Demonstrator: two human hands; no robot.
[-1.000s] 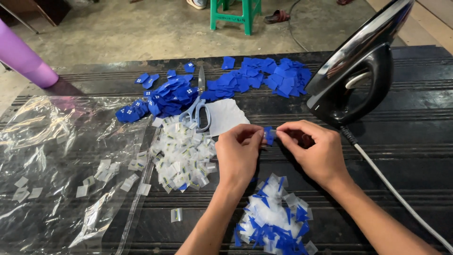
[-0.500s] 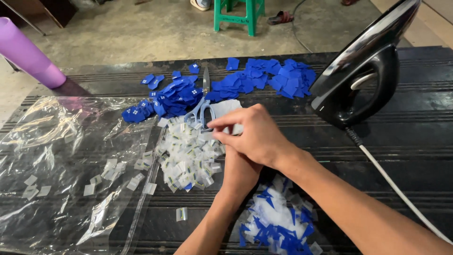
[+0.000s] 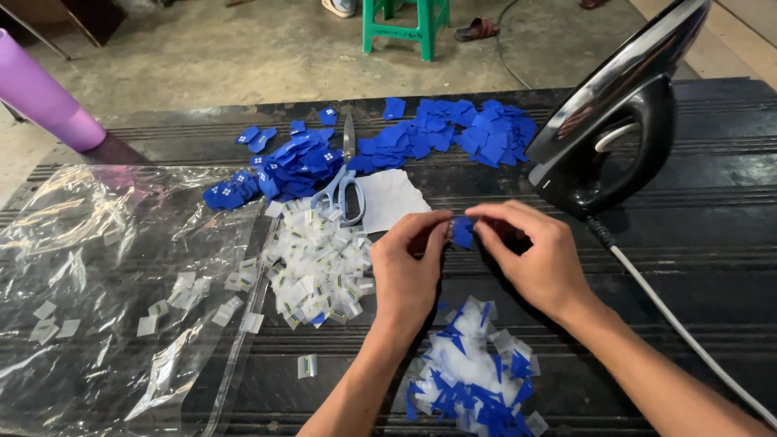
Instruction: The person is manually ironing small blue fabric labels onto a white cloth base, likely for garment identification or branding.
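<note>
Both hands have come back together since half a second ago, when the right hand (image 3: pixel 538 263) was stretched across over the left hand (image 3: pixel 409 271) toward the heap of clear little bags (image 3: pixel 320 271). Now I see them side by side, each pinched shut on one small blue piece (image 3: pixel 463 231) held between the fingertips, just above the dark surface (image 3: pixel 696 243).

Going from big to small, this is what could go wrong. The black iron (image 3: pixel 615 137) stands up on its end just past the right hand (I can't tell if it is hot), so a wide move of that arm could knock it over or pull its white cord (image 3: pixel 672 311). The big clear plastic sheet (image 3: pixel 97 267) is slippery and could slide, taking the loose bits with it. The scissors (image 3: pixel 346 182) lie near the blue piles (image 3: pixel 453 133), and a quick grab could poke a finger. The blue piece is tiny, so it could slip and drop into the mixed heap (image 3: pixel 473 380) below.
</note>
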